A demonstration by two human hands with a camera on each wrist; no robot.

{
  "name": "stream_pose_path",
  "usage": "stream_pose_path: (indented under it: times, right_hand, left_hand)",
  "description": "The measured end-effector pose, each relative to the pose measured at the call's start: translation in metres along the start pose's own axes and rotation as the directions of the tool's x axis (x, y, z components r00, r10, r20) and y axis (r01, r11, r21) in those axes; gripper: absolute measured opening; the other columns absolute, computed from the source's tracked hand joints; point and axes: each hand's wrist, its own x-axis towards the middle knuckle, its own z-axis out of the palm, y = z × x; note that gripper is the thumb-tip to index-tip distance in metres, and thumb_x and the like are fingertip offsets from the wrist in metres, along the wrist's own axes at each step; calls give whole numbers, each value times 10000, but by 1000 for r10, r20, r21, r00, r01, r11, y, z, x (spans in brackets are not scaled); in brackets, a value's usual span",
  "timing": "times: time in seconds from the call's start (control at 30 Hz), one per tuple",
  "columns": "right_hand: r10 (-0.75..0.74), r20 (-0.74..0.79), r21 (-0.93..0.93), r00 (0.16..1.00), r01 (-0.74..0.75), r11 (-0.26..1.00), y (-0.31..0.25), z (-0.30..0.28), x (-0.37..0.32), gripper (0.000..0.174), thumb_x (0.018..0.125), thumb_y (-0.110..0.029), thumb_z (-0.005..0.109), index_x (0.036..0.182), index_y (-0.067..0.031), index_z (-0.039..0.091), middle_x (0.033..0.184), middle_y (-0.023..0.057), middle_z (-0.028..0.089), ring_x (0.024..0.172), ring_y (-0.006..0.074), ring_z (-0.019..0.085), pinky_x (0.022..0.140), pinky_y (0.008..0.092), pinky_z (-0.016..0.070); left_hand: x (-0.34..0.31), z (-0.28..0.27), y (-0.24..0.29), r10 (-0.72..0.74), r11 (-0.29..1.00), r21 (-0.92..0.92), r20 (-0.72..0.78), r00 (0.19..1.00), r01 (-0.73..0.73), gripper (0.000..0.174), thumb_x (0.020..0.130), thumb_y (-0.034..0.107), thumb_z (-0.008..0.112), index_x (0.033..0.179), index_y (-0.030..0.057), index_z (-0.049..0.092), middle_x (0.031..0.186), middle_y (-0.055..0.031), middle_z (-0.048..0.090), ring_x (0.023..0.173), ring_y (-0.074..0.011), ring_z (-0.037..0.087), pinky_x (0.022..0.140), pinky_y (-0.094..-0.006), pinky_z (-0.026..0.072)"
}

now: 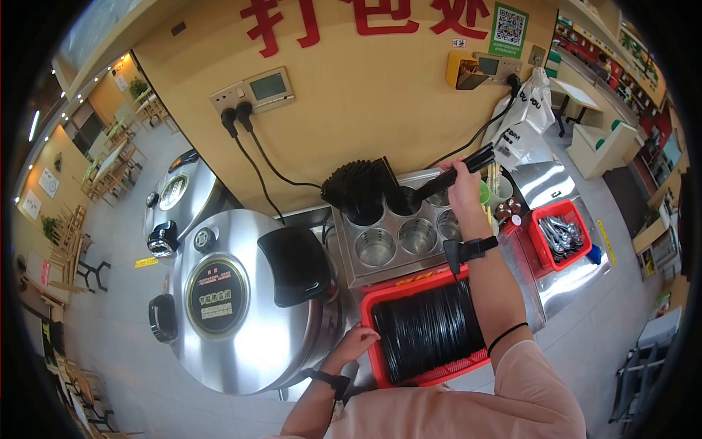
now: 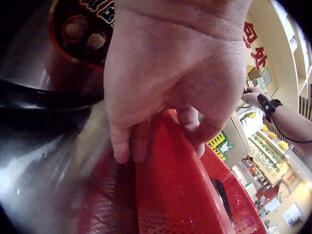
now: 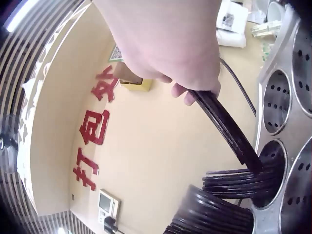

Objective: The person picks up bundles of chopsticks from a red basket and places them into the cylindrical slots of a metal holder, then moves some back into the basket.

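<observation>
My right hand (image 1: 465,189) grips a bundle of black chopsticks (image 3: 226,129). Their lower ends reach into a perforated cup of the metal chopstick holder (image 1: 352,276), where other chopsticks lean. Beside that cup, a thick cluster of black chopsticks (image 1: 357,192) fills another one. Several cups at the front hold nothing. Below the holder is a red plastic basket (image 2: 183,195) with many black chopsticks (image 1: 428,329) lying in it. My left hand (image 1: 356,345) holds the basket's left rim, thumb on one side and fingers curled over the other in the left wrist view.
A large steel rice cooker (image 1: 248,344) with a black handle stands to the left, another (image 1: 179,201) behind it. At right, a red basket (image 1: 541,260) of metal spoons rests on a steel counter. Power cords (image 1: 256,172) hang from the wall; a white bag (image 1: 523,121) hangs at right.
</observation>
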Motion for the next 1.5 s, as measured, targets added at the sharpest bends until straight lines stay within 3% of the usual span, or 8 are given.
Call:
stream_pose_path:
  times: [0.23, 0.37, 0.43, 0.77, 1.0, 1.1, 1.27, 1.5]
  right_hand:
    - [77, -3, 124, 997, -76, 989, 24, -27, 6, 104, 918, -7, 554, 968, -77, 496, 845, 102, 607, 833, 265, 655, 784, 416, 539]
    - [-4, -56, 9, 998, 4, 1000, 34, -31, 1, 118, 926, 23, 541, 970, -76, 496, 858, 80, 585, 801, 230, 640, 838, 407, 564]
    - [83, -21, 201, 996, -77, 977, 29, -26, -6, 118, 925, 27, 543, 975, -68, 495, 861, 81, 583, 793, 222, 638, 854, 400, 570]
    - [-18, -94, 40, 995, 21, 999, 28, -32, -1, 118, 911, 40, 549, 979, -45, 503, 886, 88, 575, 804, 217, 641, 805, 393, 577]
    - [207, 84, 185, 975, -219, 958, -34, -20, -46, 72, 957, -73, 553, 1013, -80, 509, 875, 96, 593, 901, 300, 642, 908, 495, 524]
    - [280, 151, 140, 948, -301, 943, -67, -9, -90, 70, 943, -50, 541, 1001, -73, 509, 838, 99, 595, 831, 296, 638, 827, 460, 536]
    - [578, 388, -278, 718, -507, 816, -67, -36, -162, 100, 909, -23, 570, 994, -46, 522, 815, 105, 615, 820, 260, 652, 801, 398, 536]
    - [813, 194, -668, 550, -532, 520, 20, -117, -239, 113, 873, -35, 600, 973, -1, 563, 794, 118, 650, 770, 231, 666, 734, 345, 534]
  left_hand:
    - [0, 1, -4, -4, 1000, -28, 4, 1000, 4, 178, 932, 198, 623, 990, 66, 728, 1041, -134, 585, 951, -242, 604, 869, -334, 486]
    - [1, 2, -6, -8, 999, -33, -2, 1000, 7, 182, 934, 202, 623, 990, 63, 727, 1027, -134, 590, 944, -236, 605, 869, -334, 484]
    - [0, 2, -6, 3, 999, -39, 0, 1000, -3, 185, 935, 203, 624, 990, 59, 726, 1006, -136, 599, 940, -234, 608, 867, -336, 484]
    - [2, 1, -4, -12, 998, -55, 14, 1000, 13, 183, 932, 195, 625, 968, 47, 726, 951, -139, 627, 921, -228, 632, 845, -334, 500]
    - [1, 2, -1, 30, 999, -29, -20, 999, -30, 159, 922, 154, 625, 955, 37, 727, 976, -142, 632, 902, -238, 647, 829, -341, 512]
    - [3, 3, -10, 21, 999, -43, -8, 1000, -21, 155, 920, 145, 624, 953, 30, 724, 983, -137, 630, 906, -233, 650, 827, -335, 514]
    - [1, 1, 0, -15, 996, -86, 6, 1000, 15, 157, 920, 139, 621, 951, 22, 721, 990, -134, 629, 904, -230, 650, 821, -334, 516]
    - [1, 0, 2, -6, 999, -39, 8, 1000, 7, 164, 914, 144, 620, 953, 23, 723, 988, -138, 616, 925, -255, 630, 844, -347, 504]
